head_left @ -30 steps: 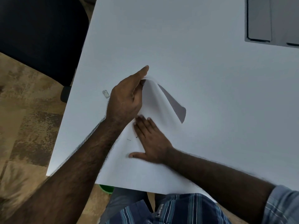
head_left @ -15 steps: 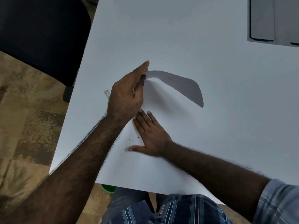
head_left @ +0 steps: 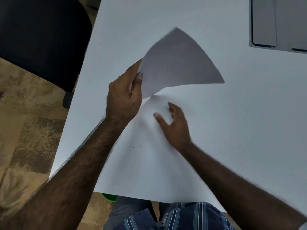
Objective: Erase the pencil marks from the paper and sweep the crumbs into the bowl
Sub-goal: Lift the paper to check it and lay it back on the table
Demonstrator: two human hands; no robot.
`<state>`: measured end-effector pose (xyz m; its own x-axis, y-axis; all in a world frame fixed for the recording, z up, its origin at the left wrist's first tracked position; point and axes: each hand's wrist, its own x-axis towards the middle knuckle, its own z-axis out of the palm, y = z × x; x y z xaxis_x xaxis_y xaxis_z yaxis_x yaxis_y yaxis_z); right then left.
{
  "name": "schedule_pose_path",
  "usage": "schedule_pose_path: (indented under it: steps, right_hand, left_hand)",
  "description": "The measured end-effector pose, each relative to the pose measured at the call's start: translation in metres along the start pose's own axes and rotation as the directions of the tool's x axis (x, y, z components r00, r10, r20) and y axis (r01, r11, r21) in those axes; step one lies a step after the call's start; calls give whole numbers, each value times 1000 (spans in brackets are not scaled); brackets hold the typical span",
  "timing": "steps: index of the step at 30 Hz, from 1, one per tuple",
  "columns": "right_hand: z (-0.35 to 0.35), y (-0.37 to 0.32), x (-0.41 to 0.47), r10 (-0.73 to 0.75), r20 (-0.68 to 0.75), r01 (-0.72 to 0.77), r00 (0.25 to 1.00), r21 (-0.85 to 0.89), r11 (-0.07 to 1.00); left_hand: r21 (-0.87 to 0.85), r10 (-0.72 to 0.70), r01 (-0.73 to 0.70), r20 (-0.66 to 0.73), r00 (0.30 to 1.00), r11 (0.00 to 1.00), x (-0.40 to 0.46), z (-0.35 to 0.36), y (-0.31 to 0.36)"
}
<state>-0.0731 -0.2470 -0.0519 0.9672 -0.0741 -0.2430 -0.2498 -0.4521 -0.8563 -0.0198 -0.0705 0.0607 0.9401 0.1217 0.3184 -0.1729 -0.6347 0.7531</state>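
Note:
A white paper sheet (head_left: 149, 166) lies on the white table (head_left: 232, 122) and hangs over its near edge. My left hand (head_left: 124, 97) pinches the sheet's far left corner and holds it lifted, so the grey underside (head_left: 179, 63) faces up. My right hand (head_left: 174, 125) hovers just over the sheet's middle with fingers spread, holding nothing. Two short dark pencil marks (head_left: 136, 146) show on the sheet near my left forearm. A sliver of a green bowl (head_left: 108, 197) peeks out below the sheet's near edge. The eraser is hidden behind my left hand.
A dark chair (head_left: 41, 39) stands off the table's left edge over patterned floor. A grey panel (head_left: 279, 24) sits in the table's far right corner. My lap in striped cloth (head_left: 174, 216) is below the table edge.
My left hand has raised the paper's corner higher and farther away, exposing much more of the underside. My right hand has lifted off the sheet, and its fingers have spread.

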Motion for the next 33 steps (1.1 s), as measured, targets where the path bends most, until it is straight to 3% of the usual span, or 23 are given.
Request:
schedule_pose_path:
  steps: [3,11,19,27,33]
  right_hand:
    - [-21,-11,30,132,-63,-116,989,208,971]
    - [-51,-10,53,100,28,-103,995,359,928]
    - [-44,19,51,239,-30,-221,971,275,936]
    - [-33,31,58,308,-102,-290,946,158,944]
    - [-31,28,59,324,-131,-308,937,129,943]
  left_hand:
    - [-80,-62,60,-21,998,995,5,2,-5]
    - [-215,-276,275,27,961,937,12,14,-34]
    - [-109,-513,528,141,847,842,12,44,-75]
    - [-6,-599,607,149,787,795,14,67,-105]
    - [-58,-656,662,100,748,747,14,63,-112]
